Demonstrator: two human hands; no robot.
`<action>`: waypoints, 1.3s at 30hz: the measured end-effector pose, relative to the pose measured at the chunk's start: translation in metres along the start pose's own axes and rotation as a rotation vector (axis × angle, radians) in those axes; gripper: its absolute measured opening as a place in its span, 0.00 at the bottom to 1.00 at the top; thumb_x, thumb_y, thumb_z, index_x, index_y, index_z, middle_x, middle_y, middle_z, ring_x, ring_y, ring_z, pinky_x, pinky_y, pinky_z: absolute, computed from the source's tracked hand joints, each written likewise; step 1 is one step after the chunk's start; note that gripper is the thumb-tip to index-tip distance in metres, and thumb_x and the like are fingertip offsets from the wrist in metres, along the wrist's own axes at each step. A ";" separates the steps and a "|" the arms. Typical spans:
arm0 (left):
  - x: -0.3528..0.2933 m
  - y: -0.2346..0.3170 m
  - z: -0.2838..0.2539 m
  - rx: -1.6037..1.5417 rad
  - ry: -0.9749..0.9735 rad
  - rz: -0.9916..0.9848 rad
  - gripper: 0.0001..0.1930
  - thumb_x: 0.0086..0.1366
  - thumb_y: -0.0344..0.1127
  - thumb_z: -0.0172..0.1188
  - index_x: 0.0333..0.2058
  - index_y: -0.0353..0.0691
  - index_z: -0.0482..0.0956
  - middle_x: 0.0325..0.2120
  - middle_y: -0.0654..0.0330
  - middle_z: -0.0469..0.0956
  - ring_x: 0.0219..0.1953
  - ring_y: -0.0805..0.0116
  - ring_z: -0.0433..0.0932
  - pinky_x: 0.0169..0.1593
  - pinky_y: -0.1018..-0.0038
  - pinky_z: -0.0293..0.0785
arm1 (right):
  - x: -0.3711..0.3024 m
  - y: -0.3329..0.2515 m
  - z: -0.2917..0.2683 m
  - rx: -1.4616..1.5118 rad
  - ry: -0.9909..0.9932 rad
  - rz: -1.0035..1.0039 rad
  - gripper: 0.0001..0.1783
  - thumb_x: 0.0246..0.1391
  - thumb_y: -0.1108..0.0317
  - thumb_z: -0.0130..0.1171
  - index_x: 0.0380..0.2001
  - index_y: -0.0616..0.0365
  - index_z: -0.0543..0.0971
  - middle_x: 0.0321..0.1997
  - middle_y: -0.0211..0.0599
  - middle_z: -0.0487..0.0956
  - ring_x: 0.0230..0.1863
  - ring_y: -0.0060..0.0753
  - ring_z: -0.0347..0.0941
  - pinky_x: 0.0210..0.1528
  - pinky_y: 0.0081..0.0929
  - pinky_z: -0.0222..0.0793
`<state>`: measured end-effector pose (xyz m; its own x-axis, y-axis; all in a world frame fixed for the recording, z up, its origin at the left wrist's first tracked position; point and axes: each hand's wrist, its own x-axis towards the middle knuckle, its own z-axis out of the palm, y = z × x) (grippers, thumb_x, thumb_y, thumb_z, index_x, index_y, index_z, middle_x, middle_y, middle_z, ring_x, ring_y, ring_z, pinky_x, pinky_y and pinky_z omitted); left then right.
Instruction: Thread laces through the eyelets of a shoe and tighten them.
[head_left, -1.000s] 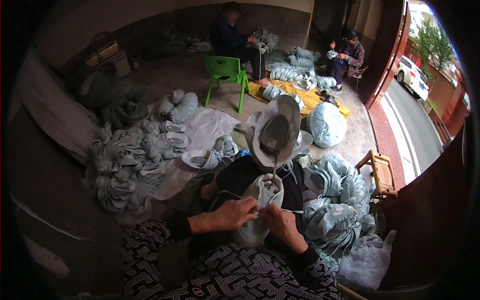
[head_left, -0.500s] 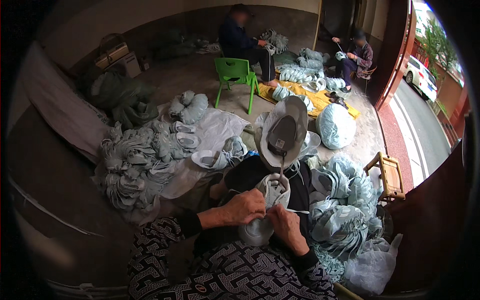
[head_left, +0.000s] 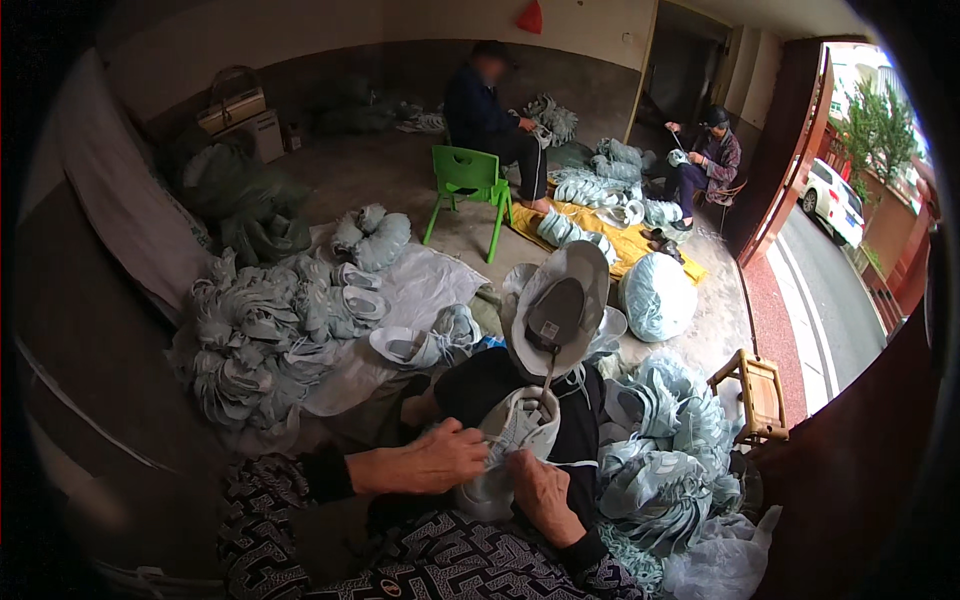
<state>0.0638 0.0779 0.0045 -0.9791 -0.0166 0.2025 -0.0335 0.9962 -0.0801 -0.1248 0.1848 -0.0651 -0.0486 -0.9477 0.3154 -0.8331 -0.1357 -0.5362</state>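
A clear plastic bag lies at lower right, a pale rounded sack beyond. On the person's lap, a white shoe upper runs lengthwise away from them, toe end farthest. The left hand and right hand are both closed around it.

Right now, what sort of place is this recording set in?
Probably a small home workshop for shoe making, open to the street. Heaps of pale shoe uppers cover the floor, both hands work on a shoe, and two other people sit doing likewise.
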 end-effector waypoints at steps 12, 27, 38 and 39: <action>-0.045 -0.005 0.016 -0.297 -0.102 -0.240 0.03 0.55 0.34 0.55 0.27 0.47 0.70 0.22 0.64 0.70 0.26 0.64 0.74 0.28 0.66 0.59 | -0.007 0.004 0.007 -0.049 0.095 -0.005 0.04 0.52 0.66 0.49 0.33 0.49 0.71 0.25 0.37 0.77 0.27 0.46 0.74 0.26 0.41 0.65; -0.109 0.016 -0.152 -0.553 0.010 -0.264 0.05 0.59 0.35 0.59 0.32 0.42 0.79 0.20 0.64 0.77 0.23 0.68 0.76 0.35 0.68 0.68 | -0.012 -0.004 0.010 -0.088 0.136 -0.044 0.04 0.51 0.69 0.53 0.31 0.50 0.71 0.20 0.37 0.75 0.22 0.44 0.74 0.22 0.38 0.65; -0.135 0.017 -0.195 0.219 0.008 -0.522 0.11 0.54 0.29 0.60 0.37 0.35 0.78 0.34 0.54 0.79 0.35 0.59 0.78 0.37 0.69 0.74 | 0.005 0.003 0.001 -0.096 0.166 0.006 0.03 0.58 0.65 0.51 0.33 0.50 0.71 0.23 0.42 0.76 0.25 0.49 0.75 0.24 0.40 0.65; -0.152 0.000 -0.195 0.268 0.003 -0.598 0.14 0.53 0.30 0.61 0.40 0.34 0.77 0.40 0.51 0.78 0.41 0.57 0.78 0.43 0.69 0.74 | 0.004 0.003 -0.006 -0.177 0.152 0.056 0.03 0.58 0.66 0.52 0.33 0.50 0.71 0.24 0.42 0.77 0.25 0.48 0.75 0.24 0.38 0.66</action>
<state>0.2521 0.0968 0.1642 -0.7758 -0.5603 0.2902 -0.6209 0.7597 -0.1933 -0.1308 0.1825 -0.0606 -0.1687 -0.8959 0.4110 -0.9096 -0.0191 -0.4150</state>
